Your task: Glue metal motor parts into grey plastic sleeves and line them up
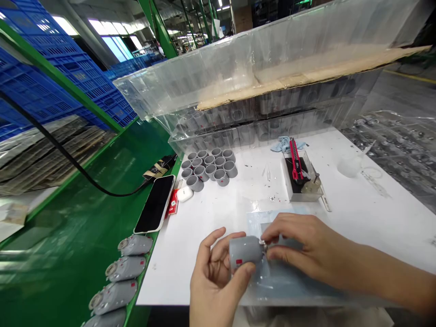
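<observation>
My left hand (221, 272) is closed around a grey cylindrical housing (245, 250) with a small red mark, held on its side above the front of the white table. At the housing's right end, the thumb and fingers of my right hand (296, 243) pinch a small shiny metal fitting (263, 246). Whether that fitting is fixed to the housing I cannot tell. Beneath both hands lies a bluish clear plastic sheet (282, 286). Farther back on the left stand several grey open cups (211, 170), grouped close together.
Several grey assembled housings (117, 295) line the green ledge at left, near a phone (156, 204) and a white earbud case (185, 194). A small tray (304, 196) carries a red utility knife (295, 161). Clear plastic bins (259, 59) stand along the back. A translucent cup (349, 164) sits at right.
</observation>
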### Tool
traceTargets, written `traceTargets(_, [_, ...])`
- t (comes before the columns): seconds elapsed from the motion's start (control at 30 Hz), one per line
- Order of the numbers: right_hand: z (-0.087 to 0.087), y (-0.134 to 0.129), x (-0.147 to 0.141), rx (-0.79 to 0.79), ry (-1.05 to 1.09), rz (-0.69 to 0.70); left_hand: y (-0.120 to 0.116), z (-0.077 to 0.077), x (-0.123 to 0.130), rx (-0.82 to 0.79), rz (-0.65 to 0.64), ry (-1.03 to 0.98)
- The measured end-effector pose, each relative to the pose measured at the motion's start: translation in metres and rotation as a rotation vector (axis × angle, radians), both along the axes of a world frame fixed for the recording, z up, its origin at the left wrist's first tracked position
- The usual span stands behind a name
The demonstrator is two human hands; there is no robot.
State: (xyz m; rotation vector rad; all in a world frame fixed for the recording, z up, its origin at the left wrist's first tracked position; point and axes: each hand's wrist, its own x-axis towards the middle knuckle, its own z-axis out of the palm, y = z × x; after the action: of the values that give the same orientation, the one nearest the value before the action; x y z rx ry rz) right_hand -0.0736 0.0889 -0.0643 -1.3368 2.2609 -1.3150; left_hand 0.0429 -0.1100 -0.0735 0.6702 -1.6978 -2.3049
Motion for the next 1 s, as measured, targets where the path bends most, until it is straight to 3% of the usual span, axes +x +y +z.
traceTargets(0.1, [-0.009,0.004,0.008,0.019,0.155,0.043,0.004,-0.005,-0.003,-0.121,-0.072,-0.05])
traceTargets(0.27, [-0.015,0.015,0.012,0.083,0.32,-0.039,0.016,-0.018,-0.015,-0.445,-0.201,0.05])
traceTargets(0.47, [-0.001,0.05,0.009,0.14,0.355,-0.083,0.018,-0.018,-0.017,-0.447,-0.275,0.066])
traceTargets(0.57, [0.001,0.085,-0.001,0.059,0.372,-0.272,0.016,-0.018,-0.017,-0.432,-0.295,0.002])
traceTargets(0.7, [-0.003,0.133,-0.028,0.024,0.245,-0.855,0.017,-0.016,-0.018,-0.421,-0.322,-0.071])
traceTargets(0.77, [-0.007,0.149,-0.043,-0.01,0.21,-1.051,0.018,-0.016,-0.019,-0.424,-0.298,-0.095])
traceTargets(0.87, [-0.019,0.162,-0.067,-0.037,0.176,-1.157,0.019,-0.019,-0.018,-0.454,-0.274,-0.127])
traceTargets(1.0, [-0.028,0.163,-0.095,0.018,0.031,-1.036,0.02,-0.026,-0.016,-0.5,-0.24,-0.073])
